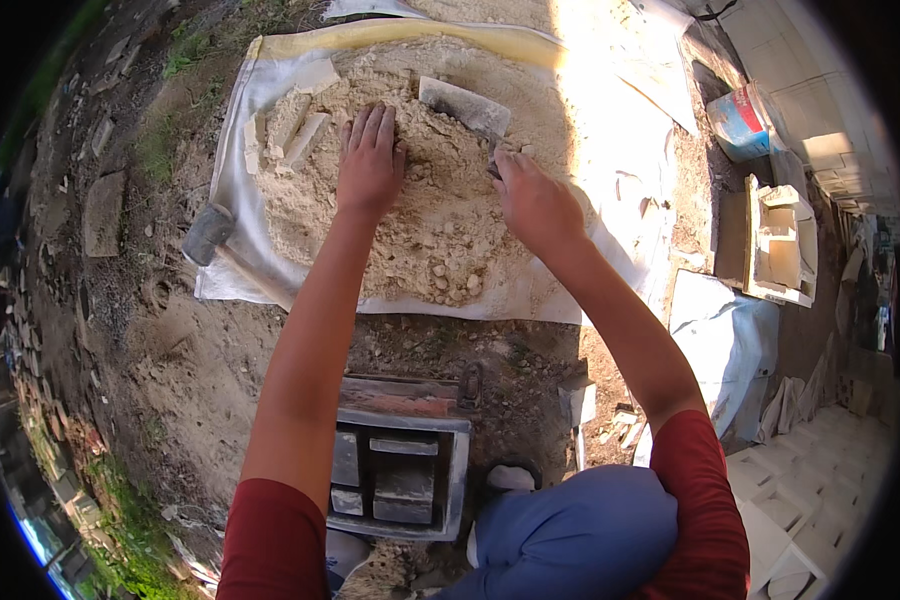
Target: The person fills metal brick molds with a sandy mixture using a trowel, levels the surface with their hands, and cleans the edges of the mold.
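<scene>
Right grip (540, 205) is curled around the handle of a trowel (467, 106), and its fingers are pressed together on it; the palm side is hidden. The flat metal blade of the trowel lies on a pile of pale sandy material (445, 245), toward the far edge of a white sheet (545, 304) spread on the ground. Left grip (368, 165) rests flat on the same pile, palm down, with the fingers almost straight and the thumb a little apart; it pinches nothing that I can see. Beside it, toward the far left corner of the sheet, lie several pale broken pieces (305, 138). A mallet (208, 235) has its dark head across the left edge of the sheet, near the near left corner, and its handle reaches toward the near edge. Beyond this near edge, on the bare ground, there is a dark frame (462, 480) with rectangular compartments. Past the right edge of the sheet stand a coloured bucket (738, 124) and a pale hollow block (782, 245).
</scene>
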`<state>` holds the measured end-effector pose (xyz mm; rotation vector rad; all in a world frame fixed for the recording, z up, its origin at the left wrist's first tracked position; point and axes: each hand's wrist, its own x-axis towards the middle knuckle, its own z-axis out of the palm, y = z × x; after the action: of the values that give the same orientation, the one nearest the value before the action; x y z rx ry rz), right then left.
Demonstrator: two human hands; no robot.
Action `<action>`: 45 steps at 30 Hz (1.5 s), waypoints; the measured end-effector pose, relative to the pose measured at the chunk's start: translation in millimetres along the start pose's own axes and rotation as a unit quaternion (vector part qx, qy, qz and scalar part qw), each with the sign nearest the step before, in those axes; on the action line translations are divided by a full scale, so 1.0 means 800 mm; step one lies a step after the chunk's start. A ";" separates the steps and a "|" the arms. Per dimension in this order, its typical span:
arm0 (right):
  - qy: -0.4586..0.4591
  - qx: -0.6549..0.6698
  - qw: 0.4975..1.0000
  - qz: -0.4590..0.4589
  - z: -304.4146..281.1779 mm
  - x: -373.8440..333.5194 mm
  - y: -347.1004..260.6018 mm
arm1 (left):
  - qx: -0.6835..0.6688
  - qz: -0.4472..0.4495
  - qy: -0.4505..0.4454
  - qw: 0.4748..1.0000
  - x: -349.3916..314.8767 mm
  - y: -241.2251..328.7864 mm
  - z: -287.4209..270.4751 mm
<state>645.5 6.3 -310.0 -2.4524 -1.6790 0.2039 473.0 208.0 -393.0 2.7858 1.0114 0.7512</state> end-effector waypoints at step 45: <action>0.107 0.150 0.983 -0.008 0.015 -0.030 0.027 | -0.107 -0.013 -0.031 0.994 -0.042 0.018 -0.007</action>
<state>654.0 -22.8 -325.9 -2.1545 -1.4593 0.1701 456.8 175.3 -398.6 2.5920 0.8957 0.7196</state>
